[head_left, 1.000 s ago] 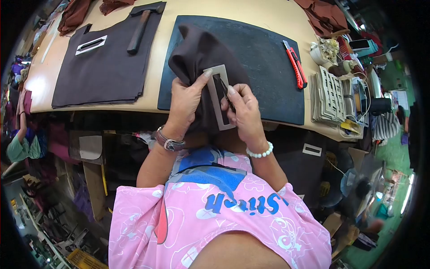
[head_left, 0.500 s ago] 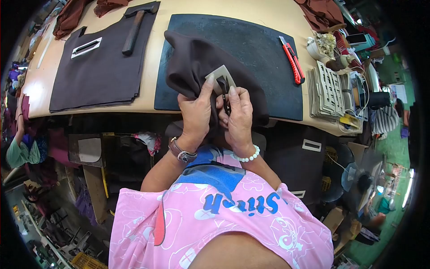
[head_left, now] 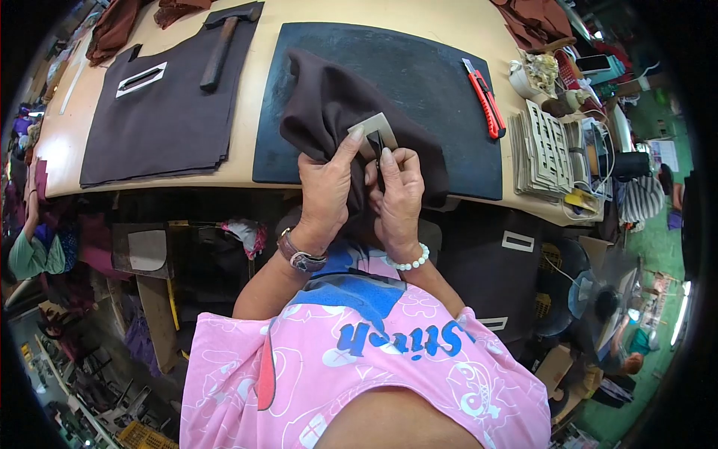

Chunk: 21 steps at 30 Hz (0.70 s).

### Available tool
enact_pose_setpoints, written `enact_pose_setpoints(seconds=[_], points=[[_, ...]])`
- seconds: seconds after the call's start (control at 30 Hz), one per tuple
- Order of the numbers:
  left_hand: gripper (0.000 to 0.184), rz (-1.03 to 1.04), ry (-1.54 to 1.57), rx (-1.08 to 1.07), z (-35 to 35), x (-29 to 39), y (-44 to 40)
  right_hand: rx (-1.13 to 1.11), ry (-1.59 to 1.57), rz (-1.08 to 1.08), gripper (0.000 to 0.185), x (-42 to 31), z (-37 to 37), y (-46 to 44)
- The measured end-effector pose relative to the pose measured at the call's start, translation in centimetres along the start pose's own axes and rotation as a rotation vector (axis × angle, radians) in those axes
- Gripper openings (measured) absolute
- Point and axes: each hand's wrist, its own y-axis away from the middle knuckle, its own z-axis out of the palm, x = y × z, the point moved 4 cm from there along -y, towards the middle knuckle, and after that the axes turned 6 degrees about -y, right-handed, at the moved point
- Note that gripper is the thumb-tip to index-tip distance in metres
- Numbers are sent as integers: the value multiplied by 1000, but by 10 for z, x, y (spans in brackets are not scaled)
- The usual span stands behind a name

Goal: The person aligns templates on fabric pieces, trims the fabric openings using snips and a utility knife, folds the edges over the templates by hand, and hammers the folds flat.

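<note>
My left hand (head_left: 325,191) pinches a dark brown fabric piece (head_left: 329,97) and the corner of a pale rectangular frame (head_left: 384,133) lying on it. Close beside it, my right hand (head_left: 399,194) has its fingers closed at the frame's opening, around a thin dark thing; whether that is a strip or a tool is unclear. Folds of the fabric rise over the near part of a dark cutting mat (head_left: 449,97). The lower part of the frame is hidden by my fingers.
A red utility knife (head_left: 486,101) lies on the mat. At left, a hammer (head_left: 218,56) rests on stacked dark fabric (head_left: 161,120) with a pale frame. Stacked pale cut-out pieces (head_left: 540,153) stand at right. Other people are partly visible at both sides.
Both hands have drawn closer together, my left moving right and lower. The pale frame, seen at full length a second ago, is now tilted and partly covered by my fingers.
</note>
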Motion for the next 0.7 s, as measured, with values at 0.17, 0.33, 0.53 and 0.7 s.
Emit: enact_pose_setpoints(seconds=[0.17, 0.33, 0.53, 0.7], points=[[14, -16, -48, -12, -3, -5, -9, 3, -37, 76, 20, -2, -3, -2], [19, -52, -29, -85, 1, 6, -19, -81, 91, 15, 17, -40, -14, -1], [19, -72, -86, -121, 12, 18, -23, -237, 1001, -652, 14, -95, -6, -11], [19, -68, -141, -181, 16, 17, -18, -387, 1083, -769, 38, -102, 3, -15]])
